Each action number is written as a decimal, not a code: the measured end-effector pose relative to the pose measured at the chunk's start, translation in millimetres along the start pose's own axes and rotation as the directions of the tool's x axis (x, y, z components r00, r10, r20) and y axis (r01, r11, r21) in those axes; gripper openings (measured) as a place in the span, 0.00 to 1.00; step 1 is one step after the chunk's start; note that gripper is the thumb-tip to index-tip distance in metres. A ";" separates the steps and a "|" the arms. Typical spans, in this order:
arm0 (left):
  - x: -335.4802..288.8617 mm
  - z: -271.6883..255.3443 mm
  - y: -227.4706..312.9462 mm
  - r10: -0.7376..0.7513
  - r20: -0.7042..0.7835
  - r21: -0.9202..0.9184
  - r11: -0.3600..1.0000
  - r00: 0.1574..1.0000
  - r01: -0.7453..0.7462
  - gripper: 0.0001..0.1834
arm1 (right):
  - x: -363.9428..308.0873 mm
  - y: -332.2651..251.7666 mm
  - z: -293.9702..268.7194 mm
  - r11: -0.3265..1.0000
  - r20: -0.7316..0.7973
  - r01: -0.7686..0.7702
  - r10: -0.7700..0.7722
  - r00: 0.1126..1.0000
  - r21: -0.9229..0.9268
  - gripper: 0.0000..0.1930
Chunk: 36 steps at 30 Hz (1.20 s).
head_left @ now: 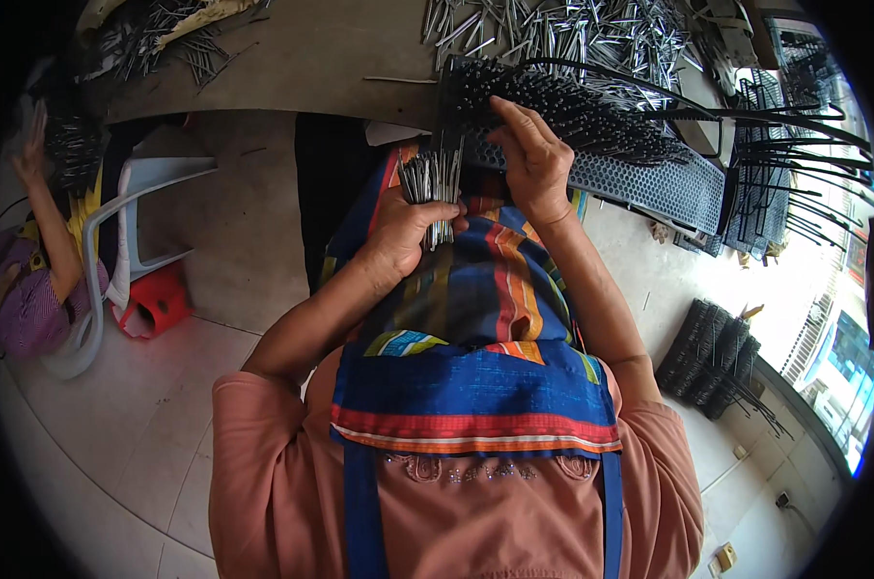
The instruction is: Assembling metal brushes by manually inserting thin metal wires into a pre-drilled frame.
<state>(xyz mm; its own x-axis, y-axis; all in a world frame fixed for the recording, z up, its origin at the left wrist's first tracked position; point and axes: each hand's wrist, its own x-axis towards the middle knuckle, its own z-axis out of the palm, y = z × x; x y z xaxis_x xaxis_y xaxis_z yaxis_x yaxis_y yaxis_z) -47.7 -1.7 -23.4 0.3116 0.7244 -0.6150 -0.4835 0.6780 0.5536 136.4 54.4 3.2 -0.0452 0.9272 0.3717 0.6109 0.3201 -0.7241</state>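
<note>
A bundle of thin silvery metal rods [431, 183] stands upright in my left hand [403, 224], its fingers and thumb wrapped round it above my lap. My right hand [536, 162] is raised at the near edge of a dark perforated rack [639, 188], its fingers stretched out toward the pins. Nothing shows in that hand. Many black-tipped rods [562, 106] stick up from the holes over much of the rack. Whether my fingertips touch them, I cannot tell.
A heap of loose rods [572, 34] lies on the table [311, 72] behind the rack. Black wire racks with long hooks [784, 174] hang at the right. At the left, another person's arm [58, 227] reaches up beside a plastic chair [157, 174]. Bundled black pieces [709, 357] rest on the floor.
</note>
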 end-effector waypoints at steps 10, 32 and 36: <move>-2.0 2.7 3.2 0.075 0.024 0.022 0.997 0.997 -0.075 0.12 | 18.1 2.7 3.2 0.992 0.047 0.128 -0.127 0.991 -0.016 0.17; 0.3 -0.5 3.7 0.041 0.015 0.025 0.999 0.999 -0.041 0.11 | 11.4 2.1 -8.0 0.933 0.000 0.146 -0.155 0.988 -0.329 0.09; -1.1 3.6 0.7 0.117 0.020 0.068 0.991 0.993 -0.118 0.12 | 13.7 3.3 -1.0 0.948 -0.040 0.134 -0.152 0.988 -0.290 0.06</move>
<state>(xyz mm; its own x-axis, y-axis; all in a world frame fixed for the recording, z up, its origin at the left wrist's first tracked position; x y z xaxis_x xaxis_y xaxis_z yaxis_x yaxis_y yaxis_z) -45.4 -1.5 -20.3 0.2693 0.8011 -0.5346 -0.4599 0.5946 0.6595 138.6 68.0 6.5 -0.1059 0.8591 0.5007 0.8019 0.3715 -0.4679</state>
